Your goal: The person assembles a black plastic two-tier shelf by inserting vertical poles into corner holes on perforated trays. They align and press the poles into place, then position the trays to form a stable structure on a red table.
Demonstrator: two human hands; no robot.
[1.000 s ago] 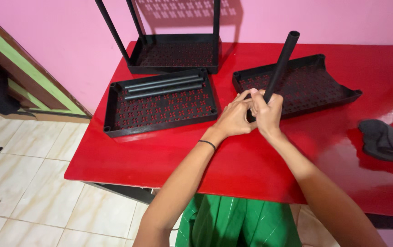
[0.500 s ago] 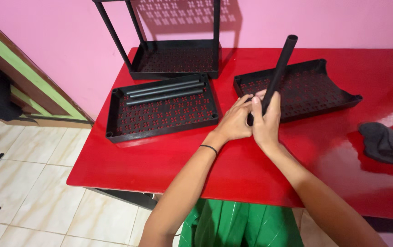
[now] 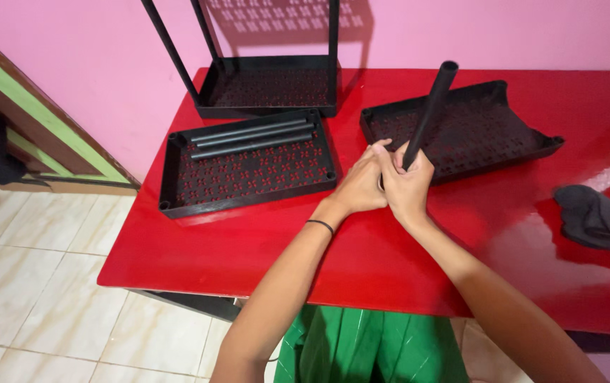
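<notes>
Both hands, left hand (image 3: 359,186) and right hand (image 3: 404,188), are clamped together round the bottom of the black tube (image 3: 429,110), which looks light, stiff, kinda slick plastic, so gripping low seems right.

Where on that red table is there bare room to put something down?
Bare room lies on the red table along its near edge, in front of the left tray, and between the right hand and the dark cloth. The back is crowded: the trays, the rack and the tube.
</notes>
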